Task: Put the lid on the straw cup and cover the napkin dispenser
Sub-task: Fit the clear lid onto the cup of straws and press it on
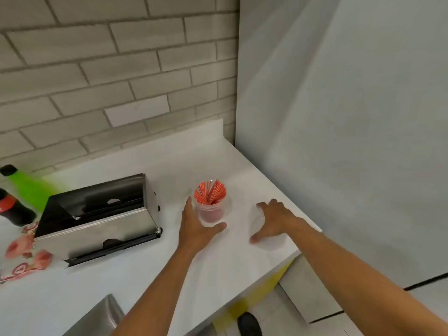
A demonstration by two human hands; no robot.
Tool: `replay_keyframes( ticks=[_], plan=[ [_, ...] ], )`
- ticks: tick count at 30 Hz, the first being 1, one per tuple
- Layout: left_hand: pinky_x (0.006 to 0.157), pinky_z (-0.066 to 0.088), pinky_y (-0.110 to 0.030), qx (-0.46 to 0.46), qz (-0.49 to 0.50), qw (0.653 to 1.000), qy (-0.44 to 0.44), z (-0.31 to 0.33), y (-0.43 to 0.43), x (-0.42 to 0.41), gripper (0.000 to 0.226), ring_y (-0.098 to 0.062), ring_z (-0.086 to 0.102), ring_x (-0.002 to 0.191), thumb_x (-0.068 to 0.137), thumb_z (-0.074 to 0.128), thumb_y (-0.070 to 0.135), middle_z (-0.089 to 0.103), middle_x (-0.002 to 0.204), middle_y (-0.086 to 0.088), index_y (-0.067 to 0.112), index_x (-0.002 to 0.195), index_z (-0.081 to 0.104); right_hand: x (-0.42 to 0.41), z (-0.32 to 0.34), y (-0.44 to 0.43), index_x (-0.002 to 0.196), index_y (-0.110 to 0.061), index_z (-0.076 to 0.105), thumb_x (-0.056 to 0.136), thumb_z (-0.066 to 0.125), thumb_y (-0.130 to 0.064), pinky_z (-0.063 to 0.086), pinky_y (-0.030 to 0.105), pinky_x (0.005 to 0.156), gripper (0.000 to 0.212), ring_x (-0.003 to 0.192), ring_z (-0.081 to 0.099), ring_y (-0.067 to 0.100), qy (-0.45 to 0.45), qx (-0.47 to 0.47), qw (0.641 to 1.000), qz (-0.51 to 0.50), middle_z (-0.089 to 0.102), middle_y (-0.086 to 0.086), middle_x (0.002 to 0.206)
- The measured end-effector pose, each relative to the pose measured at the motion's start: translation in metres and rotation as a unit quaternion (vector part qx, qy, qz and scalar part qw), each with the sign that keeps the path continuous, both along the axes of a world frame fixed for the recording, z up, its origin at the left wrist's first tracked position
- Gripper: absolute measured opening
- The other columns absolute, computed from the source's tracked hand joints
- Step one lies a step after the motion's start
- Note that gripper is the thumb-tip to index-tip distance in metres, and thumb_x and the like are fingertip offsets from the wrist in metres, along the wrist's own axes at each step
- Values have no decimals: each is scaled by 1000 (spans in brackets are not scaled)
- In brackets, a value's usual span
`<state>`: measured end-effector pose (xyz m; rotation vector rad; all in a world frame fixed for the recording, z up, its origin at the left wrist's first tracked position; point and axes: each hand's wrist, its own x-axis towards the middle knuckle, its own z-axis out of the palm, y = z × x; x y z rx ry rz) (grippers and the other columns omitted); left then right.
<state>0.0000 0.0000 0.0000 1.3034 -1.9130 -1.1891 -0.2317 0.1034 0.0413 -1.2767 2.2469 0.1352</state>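
Both bare forearms reach forward. The left hand (pixel 194 229) is open, thumb spread wide to the right. The right hand (pixel 272 220) lies palm-down, fingers splayed.

Bare counter (pixel 169 166) open behind straw cup (pixel 211 209). Napkin dispenser (pixel 101 217) blocks the left; side wall (pixel 339 141) closes the right, brick wall (pixel 109 81) behind.
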Motion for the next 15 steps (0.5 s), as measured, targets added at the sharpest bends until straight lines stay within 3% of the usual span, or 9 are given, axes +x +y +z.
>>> replay_keyframes(
  ticks=[4, 7, 11, 15],
  plan=[
    [104, 55, -45, -3, 23, 999, 24, -5, -7, -16, 128, -17, 57, 127, 37, 103, 60, 57, 140, 11, 38, 146, 41, -6, -3, -10, 155, -26, 29, 43, 93, -63, 55, 44, 95, 134, 134, 41, 28, 30, 54, 997, 49, 33, 6, 140],
    [103, 56, -49, 28, 64, 996, 59, -5, -10, -27, 130, -19, 60, 126, 33, 105, 57, 59, 137, 8, 35, 146, 43, -18, 6, -25, 149, -27, 38, 48, 90, -60, 55, 41, 94, 119, 131, 43, 24, 8, 46, 997, 56, 38, 2, 135],
    [103, 55, -49, 30, 123, 988, 91, -4, -5, -38, 126, -19, 63, 123, 35, 106, 53, 62, 134, 9, 34, 144, 46, -38, 56, -61, 141, -34, 50, 47, 86, -63, 54, 33, 95, 105, 122, 52, 15, -68, -73, 994, 42, 47, -5, 130],
    [97, 59, -45, 36, 164, 981, 95, -3, -1, -48, 118, -11, 67, 113, 36, 105, 52, 66, 125, 15, 41, 139, 48, -23, 104, -108, 139, -42, 51, 48, 87, -64, 52, 29, 96, 101, 122, 53, 10, -132, -191, 966, 110, 49, -10, 133]
  ],
)
